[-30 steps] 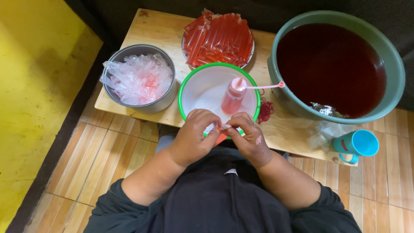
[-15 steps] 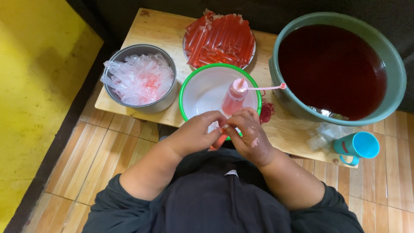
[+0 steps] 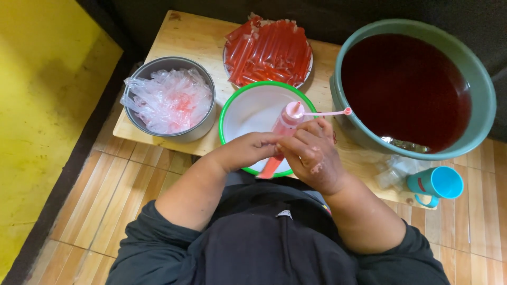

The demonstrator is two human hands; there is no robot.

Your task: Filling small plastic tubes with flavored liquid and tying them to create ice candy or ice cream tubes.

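My left hand (image 3: pixel 248 149) and my right hand (image 3: pixel 311 153) meet over the near rim of a white bowl with a green rim (image 3: pixel 235 105). Both pinch the top of a narrow plastic tube bag filled with red liquid (image 3: pixel 271 166), which hangs down slanting between them. A pink squeeze bottle (image 3: pixel 288 119) with a thin spout stands in the bowl just beyond my fingers. A plate piled with several filled red tube bags (image 3: pixel 269 50) sits at the back of the low wooden table (image 3: pixel 174 31).
A metal pot of empty clear bags (image 3: pixel 169 97) stands at the left. A large green basin of dark red liquid (image 3: pixel 412 84) fills the right side. A blue cup (image 3: pixel 435 184) and crumpled plastic (image 3: pixel 393 169) lie at the table's right corner.
Both hands have moved up and forward over the bowl with the filled bag, and my right hand now covers the red rubber bands beside the bowl.
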